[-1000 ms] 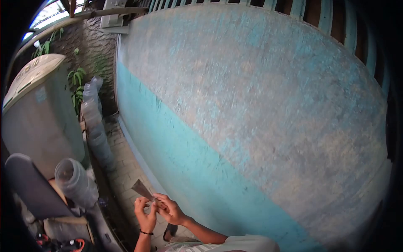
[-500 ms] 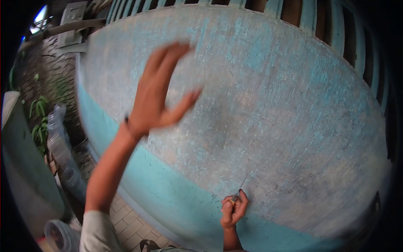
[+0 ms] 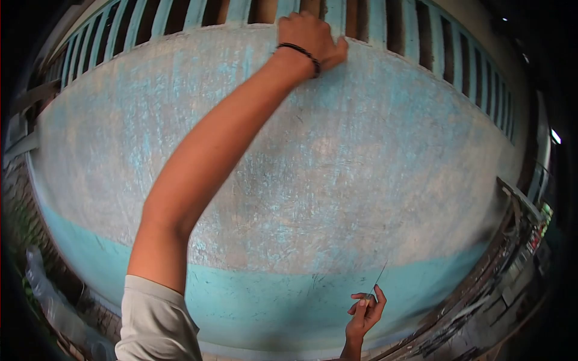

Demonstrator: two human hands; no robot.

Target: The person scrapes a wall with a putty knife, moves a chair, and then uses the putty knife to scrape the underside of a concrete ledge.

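Note:
My left hand [image 3: 310,35], with a black band at the wrist, is raised high and grips the top edge of the worn blue and grey wall [image 3: 337,180], just under the slatted railing [image 3: 385,27]. My right hand [image 3: 364,313] is low by the turquoise band of the wall, closed on a thin metal scraper [image 3: 379,278]. The blade points up and stands edge-on against the wall.
A dark walkway or rail [image 3: 512,253] with clutter runs off at the lower right. Clear plastic bottles or bags [image 3: 45,301] lie at the lower left by the wall's foot. My left sleeve [image 3: 156,322] is pale grey.
My left hand has gone up from mid-air to the wall's top edge and taken hold there. The view has swung right and up. My right hand keeps the scraper by the wall.

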